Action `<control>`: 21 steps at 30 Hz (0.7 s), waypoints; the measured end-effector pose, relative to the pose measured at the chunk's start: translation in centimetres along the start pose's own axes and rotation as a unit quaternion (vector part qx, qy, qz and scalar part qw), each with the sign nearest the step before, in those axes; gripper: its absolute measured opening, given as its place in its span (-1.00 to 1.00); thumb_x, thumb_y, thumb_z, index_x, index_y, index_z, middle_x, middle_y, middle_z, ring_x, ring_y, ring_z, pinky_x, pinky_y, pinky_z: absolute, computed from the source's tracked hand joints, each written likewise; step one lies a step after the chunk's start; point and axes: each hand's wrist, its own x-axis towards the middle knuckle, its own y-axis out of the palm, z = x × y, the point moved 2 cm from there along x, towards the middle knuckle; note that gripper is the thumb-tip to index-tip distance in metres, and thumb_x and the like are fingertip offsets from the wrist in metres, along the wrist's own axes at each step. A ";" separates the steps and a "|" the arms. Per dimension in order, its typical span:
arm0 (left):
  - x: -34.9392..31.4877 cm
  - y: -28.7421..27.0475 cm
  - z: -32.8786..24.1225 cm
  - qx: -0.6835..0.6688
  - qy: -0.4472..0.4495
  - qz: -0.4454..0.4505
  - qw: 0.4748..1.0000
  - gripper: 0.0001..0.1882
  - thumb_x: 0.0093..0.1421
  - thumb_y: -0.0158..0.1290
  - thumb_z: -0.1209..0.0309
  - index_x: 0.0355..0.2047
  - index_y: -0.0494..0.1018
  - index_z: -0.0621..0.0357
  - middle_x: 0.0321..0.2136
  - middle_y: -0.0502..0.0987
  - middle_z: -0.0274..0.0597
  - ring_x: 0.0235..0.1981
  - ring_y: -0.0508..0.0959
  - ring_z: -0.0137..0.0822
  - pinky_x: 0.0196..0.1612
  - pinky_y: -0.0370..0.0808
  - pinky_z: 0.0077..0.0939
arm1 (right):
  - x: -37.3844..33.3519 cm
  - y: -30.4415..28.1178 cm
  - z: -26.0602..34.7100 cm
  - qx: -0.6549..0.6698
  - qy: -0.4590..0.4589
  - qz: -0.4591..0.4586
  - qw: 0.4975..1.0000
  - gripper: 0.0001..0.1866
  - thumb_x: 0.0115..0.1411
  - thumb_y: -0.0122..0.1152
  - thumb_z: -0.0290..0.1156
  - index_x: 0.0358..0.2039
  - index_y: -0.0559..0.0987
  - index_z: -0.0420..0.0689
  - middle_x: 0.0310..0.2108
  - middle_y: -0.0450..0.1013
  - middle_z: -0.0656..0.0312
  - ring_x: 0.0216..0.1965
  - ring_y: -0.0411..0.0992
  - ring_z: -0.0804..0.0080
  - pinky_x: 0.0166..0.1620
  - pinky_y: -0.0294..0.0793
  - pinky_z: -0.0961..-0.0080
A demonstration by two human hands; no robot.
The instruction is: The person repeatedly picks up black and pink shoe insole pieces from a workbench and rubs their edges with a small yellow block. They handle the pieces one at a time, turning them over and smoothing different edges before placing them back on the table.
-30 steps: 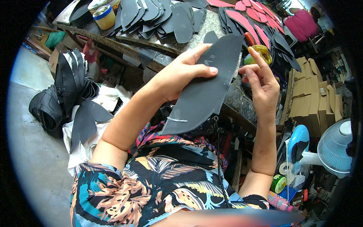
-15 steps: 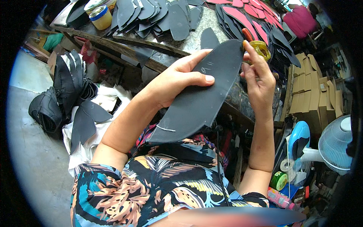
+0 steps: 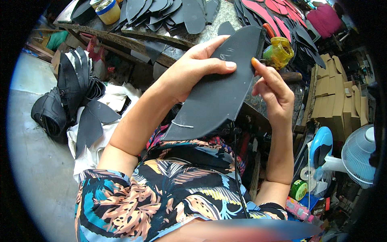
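The large, smooth, matte-black leaf-shaped panel (image 3: 217,94) is held up in the middle of the scene, tilted, its narrow end far and right, its broad end near and left. The left hand (image 3: 193,68) pinches it from the left edge, thumb flat on the upper face and fingers mostly hidden beneath. The right hand (image 3: 277,94) holds nothing visible: its index finger is extended, the others loosely bent. The amber-stained index fingertip (image 3: 254,61) is at the panel's right edge; whether it touches cannot be told.

The step seems to be spreading something sticky along that rim by finger, perhaps from the open, squat, yellow see-through jar (image 3: 279,52) on the far right, standing on the grey speckled surface (image 3: 226,16).

To do it well, the thumb should stay clear of the rim being coated, with support under the panel so that the thin far end does not flex away. A light, even stroke following the curve would probably leave a thin, narrow band; too much load could smear onto the face or stick to the black flat cut pieces (image 3: 157,16) stacked at far left.
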 end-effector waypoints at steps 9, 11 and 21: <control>0.6 -0.8 0.1 0.001 0.020 -0.020 1.000 -0.41 0.17 0.16 0.44 0.20 0.29 0.27 -0.20 0.56 -0.23 -0.29 0.58 -0.52 -0.23 0.57 -0.63 | -0.6 1.4 1.7 -0.149 -0.142 0.021 0.978 -0.52 0.08 0.14 -0.76 0.02 0.62 -0.15 -0.26 0.49 0.10 -0.36 0.47 0.39 -0.27 0.45 0.59; 0.9 -1.0 0.2 0.022 0.028 -0.021 0.999 -0.43 0.18 0.14 0.46 0.20 0.30 0.26 -0.23 0.56 -0.24 -0.32 0.58 -0.54 -0.26 0.57 -0.64 | -0.6 1.7 1.7 -0.177 -0.174 0.007 0.969 -0.51 0.02 0.17 -0.76 -0.03 0.66 -0.08 -0.29 0.50 0.13 -0.42 0.46 0.39 -0.35 0.46 0.58; 1.2 -1.8 0.6 -0.014 0.029 -0.059 0.998 -0.44 0.19 0.11 0.49 0.21 0.30 0.21 -0.26 0.57 -0.23 -0.37 0.59 -0.53 -0.32 0.59 -0.62 | -1.4 1.2 3.0 -0.347 -0.219 0.049 0.911 -0.54 -0.12 0.21 -0.63 -0.20 0.73 0.09 -0.25 0.54 0.23 -0.52 0.42 0.41 -0.40 0.45 0.52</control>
